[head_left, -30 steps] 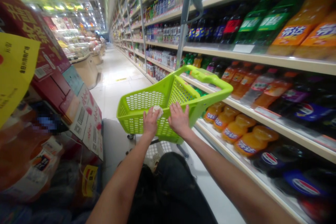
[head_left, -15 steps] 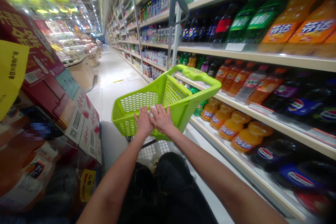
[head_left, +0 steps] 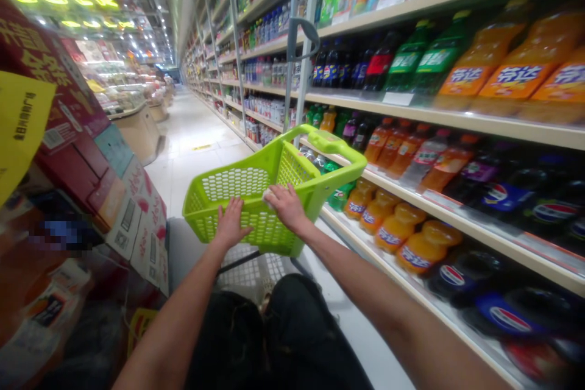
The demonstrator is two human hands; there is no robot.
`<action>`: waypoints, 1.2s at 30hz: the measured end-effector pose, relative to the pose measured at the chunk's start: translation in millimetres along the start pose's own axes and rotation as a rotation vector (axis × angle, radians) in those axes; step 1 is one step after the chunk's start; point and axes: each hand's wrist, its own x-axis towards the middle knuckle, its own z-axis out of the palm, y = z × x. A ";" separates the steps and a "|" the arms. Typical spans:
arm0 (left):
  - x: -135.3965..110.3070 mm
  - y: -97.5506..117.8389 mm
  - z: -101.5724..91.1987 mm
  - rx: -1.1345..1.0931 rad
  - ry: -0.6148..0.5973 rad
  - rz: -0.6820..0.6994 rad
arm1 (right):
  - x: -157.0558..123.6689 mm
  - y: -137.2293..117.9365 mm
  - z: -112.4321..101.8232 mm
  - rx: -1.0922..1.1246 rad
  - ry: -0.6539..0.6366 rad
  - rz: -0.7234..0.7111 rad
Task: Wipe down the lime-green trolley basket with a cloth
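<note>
A lime-green plastic shopping basket [head_left: 256, 228] stands on a wheeled frame in front of me, with its handle [head_left: 336, 143] raised on the right. My left hand [head_left: 231, 222] lies against the basket's near wall with its fingers spread and holds nothing. My right hand [head_left: 287, 206] rests on the near rim, its fingers closed over a small white wad [head_left: 267, 195] of cloth or paper. My dark-trousered knees show below the basket.
Drink shelves run along the right, with orange soda bottles [head_left: 397, 228] and cola bottles [head_left: 503, 311] on the low shelves. Stacked red cartons [head_left: 68, 128] and a yellow sign [head_left: 21, 122] crowd the left. A pale tiled aisle [head_left: 196, 140] stretches ahead.
The white wad passed from my left hand to my right. My left hand slid left along the basket wall and opened. The basket shifted left in view.
</note>
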 end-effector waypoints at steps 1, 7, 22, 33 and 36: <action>-0.3 -1.0 -0.5 -0.004 0.001 -0.004 | -2.8 7.3 -5.0 -0.007 0.011 0.016; -2.6 0.0 1.8 -0.009 0.042 -0.009 | -9.7 15.7 -24.4 -0.051 0.020 0.118; -3.8 -0.6 4.6 0.024 0.072 0.002 | -19.2 69.8 -62.2 -0.123 -0.010 0.100; -1.4 -1.6 10.4 0.037 0.091 -0.001 | -29.3 99.5 -69.0 -0.081 0.088 0.302; -1.1 -2.3 8.0 0.039 0.087 0.005 | -27.2 83.1 -59.1 -0.051 0.026 0.169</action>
